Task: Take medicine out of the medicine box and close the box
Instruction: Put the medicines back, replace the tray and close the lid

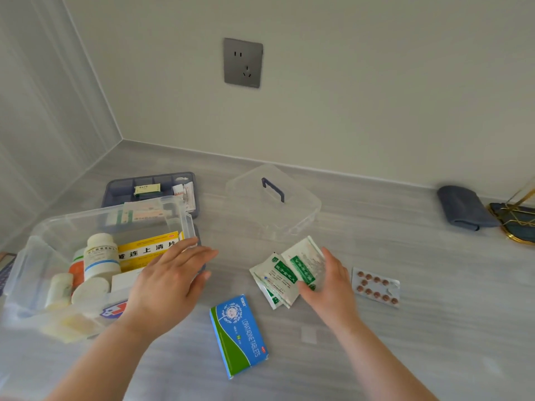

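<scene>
The clear plastic medicine box stands open at the left, holding white bottles, a yellow carton and other packs. My left hand hovers flat over its right front corner, fingers apart, holding nothing. My right hand rests on a fan of white-and-green sachets lying on the grey surface, fingers curled on their right edge. A blue-green tablet carton lies in front between my arms. A blister strip of brown pills lies right of my right hand. The box's clear lid with a dark handle sits behind.
A blue compartment tray with small packs sits behind the box. A folded blue cloth and a gold wire stand are at the far right by the wall. A wall socket is above.
</scene>
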Demonstrator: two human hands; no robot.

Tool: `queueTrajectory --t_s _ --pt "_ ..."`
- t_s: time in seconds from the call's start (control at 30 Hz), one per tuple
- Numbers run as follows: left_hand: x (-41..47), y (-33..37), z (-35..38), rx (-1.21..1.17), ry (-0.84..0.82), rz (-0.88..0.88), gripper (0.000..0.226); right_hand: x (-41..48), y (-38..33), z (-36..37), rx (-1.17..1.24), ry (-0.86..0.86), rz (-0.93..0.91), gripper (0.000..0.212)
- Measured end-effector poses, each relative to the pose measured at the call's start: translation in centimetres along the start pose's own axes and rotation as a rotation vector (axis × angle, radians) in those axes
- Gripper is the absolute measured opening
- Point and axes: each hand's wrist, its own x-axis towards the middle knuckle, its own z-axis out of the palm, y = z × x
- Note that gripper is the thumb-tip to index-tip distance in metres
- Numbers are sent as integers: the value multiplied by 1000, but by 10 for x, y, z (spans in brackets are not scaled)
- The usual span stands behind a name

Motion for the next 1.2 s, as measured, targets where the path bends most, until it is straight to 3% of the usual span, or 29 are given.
queueTrajectory --t_s 0.2,0.4,0.5,0.63,0.7,0.8,0.9,1.0,1.2 --pt "1 0 5 32 22 17 44 -26 58 -35 -128 23 237 79" --pt "0 -3 9 35 36 29 46 -36 64 -39 -327 -4 234 75" --pt "-1 -2 9 27 48 28 46 -29 40 -32 -266 63 100 59" --pt "-1 -3 9 15 67 31 45 -9 -2 -6 -195 -48 10 47" --pt "-2 -5 10 -6 88 35 47 3 -20 7 -167 -138 86 54" --pt "-2 -7 11 -42 103 63 72 15 -36 21 -173 -225 232 68" --pt "-1 -9 11 -40 93 90 78 18 -40 25 -142 -276 321 69" --pt "0 -10 11 -30 77 103 77 19 -39 25 -26 -322 400 63" --pt "-1 -14 7 -33 49 120 75 19 -39 30 125 -358 428 33"
